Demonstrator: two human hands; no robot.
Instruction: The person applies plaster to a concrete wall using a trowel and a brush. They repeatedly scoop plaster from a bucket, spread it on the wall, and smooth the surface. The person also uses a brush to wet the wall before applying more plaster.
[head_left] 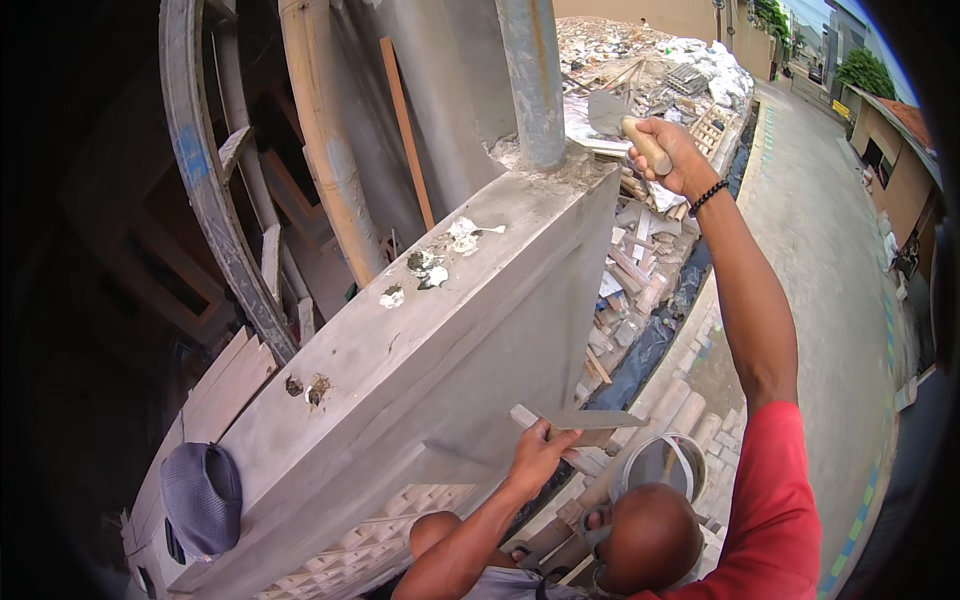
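My right hand (668, 158), at the end of a raised, stretched arm, is closed round the pale wooden handle of a trowel (607, 113), whose grey blade points left beside the metal post. Lower down, my left hand (540, 458) grips a flat grey plastering float (597, 420) in front of the wall's side face. Its fingers are partly hidden behind the float. Between my hands and the dark doorway runs a grey plastered wall (455, 285). Its top carries white splotches (428, 270) and small rough holes (316, 388). Below the float stands a bucket (690, 470), partly hidden by my knee.
A dark blue-grey cap (203, 498) rests on the wall's near end. A ladder (190, 130), a bamboo pole (335, 170) and a metal post (533, 90) stand along the wall. Rubble (635, 245), a ditch (640, 365) and a concrete road (830, 250) lie to the right.
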